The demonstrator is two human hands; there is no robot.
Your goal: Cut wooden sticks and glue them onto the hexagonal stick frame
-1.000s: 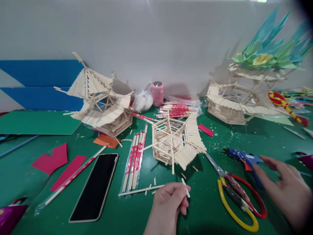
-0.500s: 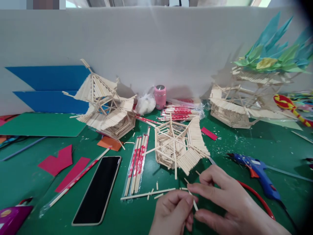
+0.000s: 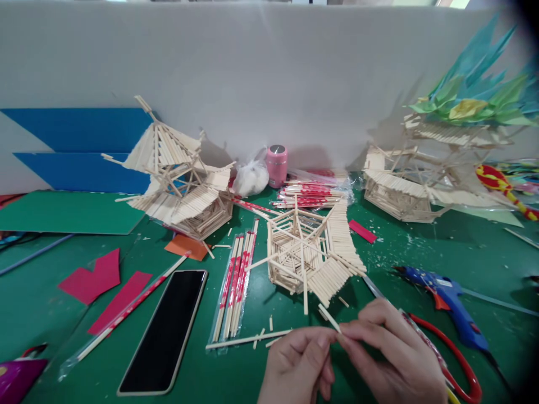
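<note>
My left hand [image 3: 297, 367] and my right hand [image 3: 393, 356] meet at the bottom centre, both pinched on one short wooden stick [image 3: 329, 318] that points up and to the left. Just beyond the fingertips stands a small hexagonal stick model [image 3: 309, 255] with a slatted roof panel on its right side. Red-handled scissors [image 3: 450, 353] lie partly under my right hand. A blue glue gun [image 3: 442, 294] rests on the green table [image 3: 421, 258] to the right.
A black phone [image 3: 166, 328] and a packet of chopsticks [image 3: 236, 278] lie to the left. Loose stick pieces [image 3: 256, 336] sit by my left hand. Larger stick models [image 3: 181, 179] [image 3: 404, 182], a pink jar [image 3: 277, 165] and red paper scraps [image 3: 90, 278] are farther back.
My right hand came in from near the glue gun on the right and joined my left hand on the short stick. The stick now sits slightly higher between both pinches.
</note>
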